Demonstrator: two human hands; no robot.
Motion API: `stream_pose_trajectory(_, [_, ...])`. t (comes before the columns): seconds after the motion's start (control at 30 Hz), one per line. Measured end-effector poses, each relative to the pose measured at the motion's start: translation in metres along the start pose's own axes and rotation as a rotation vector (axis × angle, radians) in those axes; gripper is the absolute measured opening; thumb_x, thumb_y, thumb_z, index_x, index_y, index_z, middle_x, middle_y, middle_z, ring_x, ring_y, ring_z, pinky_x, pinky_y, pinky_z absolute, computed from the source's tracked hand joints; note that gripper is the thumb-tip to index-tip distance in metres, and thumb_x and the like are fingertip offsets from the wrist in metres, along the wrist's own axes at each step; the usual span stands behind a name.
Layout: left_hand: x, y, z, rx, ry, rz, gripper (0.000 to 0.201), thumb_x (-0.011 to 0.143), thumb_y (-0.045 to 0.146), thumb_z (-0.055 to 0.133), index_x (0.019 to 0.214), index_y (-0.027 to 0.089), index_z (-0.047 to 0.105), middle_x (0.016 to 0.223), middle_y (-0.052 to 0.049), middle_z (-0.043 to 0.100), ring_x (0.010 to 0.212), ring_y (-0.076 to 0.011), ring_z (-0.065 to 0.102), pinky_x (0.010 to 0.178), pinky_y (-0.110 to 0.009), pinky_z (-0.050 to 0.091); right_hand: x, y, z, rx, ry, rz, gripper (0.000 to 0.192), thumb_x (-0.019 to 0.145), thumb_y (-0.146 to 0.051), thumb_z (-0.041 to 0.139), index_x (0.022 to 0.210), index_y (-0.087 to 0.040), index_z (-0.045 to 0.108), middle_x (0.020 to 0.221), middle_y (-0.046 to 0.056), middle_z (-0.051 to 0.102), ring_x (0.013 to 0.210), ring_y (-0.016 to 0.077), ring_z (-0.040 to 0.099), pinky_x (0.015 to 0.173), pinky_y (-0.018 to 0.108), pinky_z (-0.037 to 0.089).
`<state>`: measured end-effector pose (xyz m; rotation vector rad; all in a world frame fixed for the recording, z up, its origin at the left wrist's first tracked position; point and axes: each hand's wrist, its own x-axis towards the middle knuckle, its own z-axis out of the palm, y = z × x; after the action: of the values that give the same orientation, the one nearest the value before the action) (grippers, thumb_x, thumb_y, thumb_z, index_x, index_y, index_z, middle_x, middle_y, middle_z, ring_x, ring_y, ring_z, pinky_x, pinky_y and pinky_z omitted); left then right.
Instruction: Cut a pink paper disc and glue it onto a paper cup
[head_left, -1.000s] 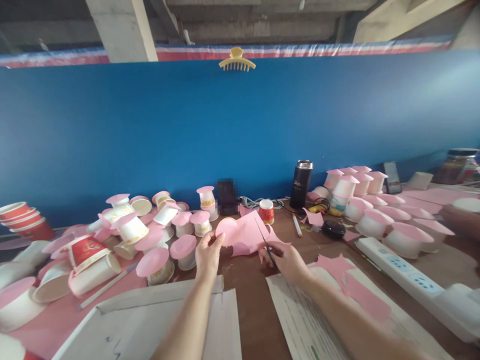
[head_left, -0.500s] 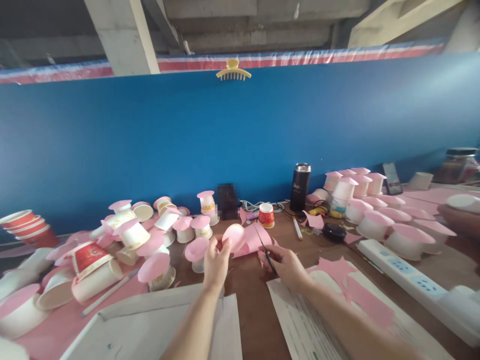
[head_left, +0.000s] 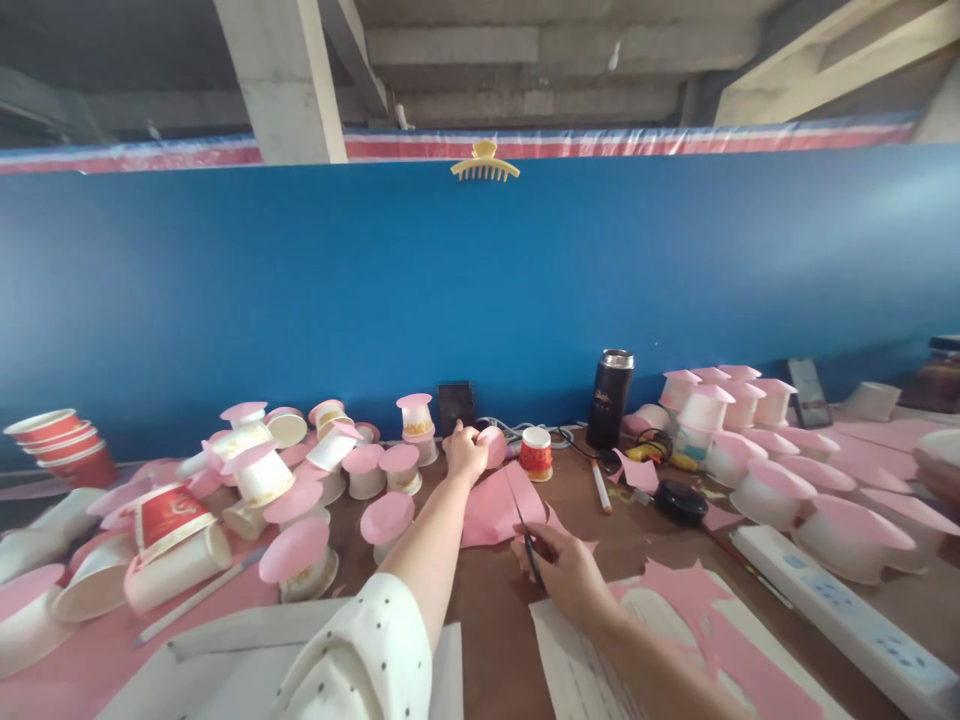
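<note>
My left hand (head_left: 465, 455) reaches far forward over the table and grips a round pink paper disc (head_left: 493, 447). Its fingers are partly hidden behind the hand. In my right hand (head_left: 562, 565) is a pair of scissors (head_left: 532, 548), with the blades pointing away from me. Under the blades lies a sheet of pink paper (head_left: 487, 508), slightly curled. Just beyond it a small red and white paper cup (head_left: 536, 455) stands upside down or upright, I cannot tell which. A dark upright object (head_left: 456, 400) is behind my left hand.
Paper cups topped with pink discs crowd the left (head_left: 300, 555) and the right (head_left: 772, 480). A black thermos (head_left: 610, 400) stands by the blue partition (head_left: 480, 290). At right lies a white power strip (head_left: 847, 615). Pink paper scraps (head_left: 697, 600) rest on printed sheets (head_left: 577, 660).
My left hand has moved forward and slightly right, carrying the pink disc away from me. My right hand stays low with the scissors. The view has tilted a little upward.
</note>
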<state>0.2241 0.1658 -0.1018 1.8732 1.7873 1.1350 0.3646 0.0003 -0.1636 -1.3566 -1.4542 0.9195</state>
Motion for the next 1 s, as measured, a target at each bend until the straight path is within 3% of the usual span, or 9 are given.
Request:
stream_pose_trajectory(0.3, [0.001,0.001,0.020,0.143,0.085,0.005,0.016,0.083,0.025,0.054,0.082,0.016,0.068,0.151,-0.016,0.036,0.129,-0.0339,0.043,0.106,-0.043,0.029,0.001,-0.005,0.001,-0.047,-0.011,-0.002,0.039,0.082,-0.051,0.057,0.100,-0.019,0.071,0.061,-0.001,0.056,0.057,0.0138,0.050,0.051,0.023,0.036])
stream_pose_trajectory(0.6, [0.005,-0.005,0.013,0.175,0.146,0.056,0.017,0.083,0.026,0.054,0.078,0.015,0.066,0.148,-0.017,0.041,0.127,-0.0301,0.045,0.107,-0.040,0.028,0.003,-0.011,-0.002,-0.092,-0.027,-0.013,0.037,0.082,-0.050,0.057,0.099,-0.020,0.071,0.060,-0.002,0.055,0.057,0.0136,0.047,0.050,0.023,0.034])
stream_pose_trajectory(0.8, [-0.007,-0.010,0.008,0.211,0.067,0.135,0.018,0.083,0.026,0.053,0.076,0.015,0.066,0.148,-0.017,0.040,0.131,-0.0312,0.042,0.109,-0.043,0.027,0.002,-0.012,-0.002,-0.126,-0.034,-0.032,0.034,0.082,-0.049,0.057,0.091,-0.019,0.071,0.058,-0.002,0.052,0.055,0.0126,0.044,0.049,0.023,0.031])
stream_pose_trajectory(1.0, [-0.009,-0.012,0.015,0.298,0.023,0.153,0.011,0.076,0.021,0.056,0.079,0.016,0.067,0.154,-0.011,0.032,0.142,-0.0371,0.023,0.112,-0.051,0.020,0.002,-0.010,-0.002,-0.107,-0.042,-0.021,0.036,0.082,-0.048,0.057,0.099,-0.019,0.071,0.058,-0.002,0.053,0.054,0.0122,0.044,0.049,0.023,0.031])
